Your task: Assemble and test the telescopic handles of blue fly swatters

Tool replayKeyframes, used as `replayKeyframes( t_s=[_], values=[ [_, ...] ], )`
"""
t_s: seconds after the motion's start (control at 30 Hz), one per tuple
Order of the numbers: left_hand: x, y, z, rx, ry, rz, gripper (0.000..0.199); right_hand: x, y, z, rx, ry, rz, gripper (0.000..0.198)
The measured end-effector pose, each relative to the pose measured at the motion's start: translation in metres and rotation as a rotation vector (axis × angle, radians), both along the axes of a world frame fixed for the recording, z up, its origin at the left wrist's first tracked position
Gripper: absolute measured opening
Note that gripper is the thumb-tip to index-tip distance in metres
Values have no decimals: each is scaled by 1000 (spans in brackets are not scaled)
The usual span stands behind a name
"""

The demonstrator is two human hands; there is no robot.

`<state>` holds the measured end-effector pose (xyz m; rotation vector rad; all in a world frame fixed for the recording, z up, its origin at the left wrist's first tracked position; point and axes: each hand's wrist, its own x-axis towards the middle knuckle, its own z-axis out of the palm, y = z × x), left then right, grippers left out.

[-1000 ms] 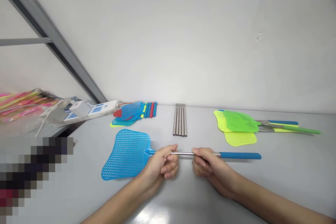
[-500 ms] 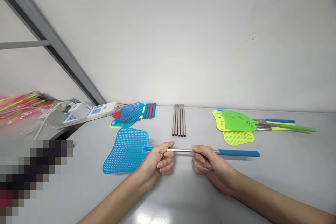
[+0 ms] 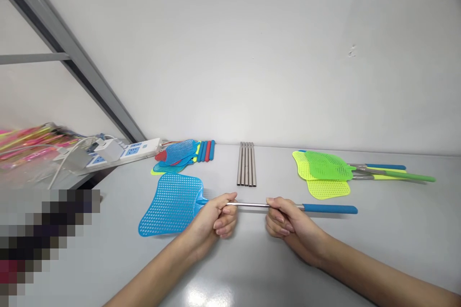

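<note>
A blue fly swatter (image 3: 173, 204) lies level across both hands, its perforated head to the left and its blue grip to the right. My left hand (image 3: 219, 216) is closed round the metal rod just beside the head. Farther right, my right hand (image 3: 286, 218) is closed on the rod next to the blue grip. Bare metal rod shows between the two fists. Behind them, several metal tubes (image 3: 247, 165) lie side by side. To the right is a pile of green and yellow fly swatters (image 3: 326, 167) with metal rods.
Loose swatter heads (image 3: 182, 152) and several coloured grips (image 3: 206, 150) lie at the back left. Beyond them are a white power strip (image 3: 139, 151) with plugs and cables, and colourful bagged items (image 3: 29, 146). A wall (image 3: 252, 57) rises behind the table.
My hands have drawn slightly farther apart along the rod. The swatter's head has shifted a little left, the blue grip a little right, and more rod shows between my fists.
</note>
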<state>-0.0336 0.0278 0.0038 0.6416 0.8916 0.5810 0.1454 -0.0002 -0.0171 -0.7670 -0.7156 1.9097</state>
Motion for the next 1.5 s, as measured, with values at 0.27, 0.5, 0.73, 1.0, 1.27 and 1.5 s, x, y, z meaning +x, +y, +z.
replayKeyframes(
  t_s=[0.27, 0.5, 0.73, 1.0, 1.27, 1.5],
  values=[
    [9, -15, 4, 99, 61, 6, 45, 1, -3, -5, 52, 20, 13, 46],
    [14, -18, 3, 204, 74, 33, 46, 0, -3, -2, 99, -27, 59, 46],
    [24, -26, -4, 315, 104, -110, 46, -4, -11, 0, 132, -84, 154, 44],
    [26, -23, -12, 334, 114, -147, 54, -13, -24, -6, -225, 289, 248, 43],
    [24, -23, -9, 421, 133, -202, 56, -11, -23, -4, -175, 238, 309, 44],
    [25, -23, -4, 432, 151, -204, 47, -10, -22, -5, -163, 199, 315, 41]
  ],
)
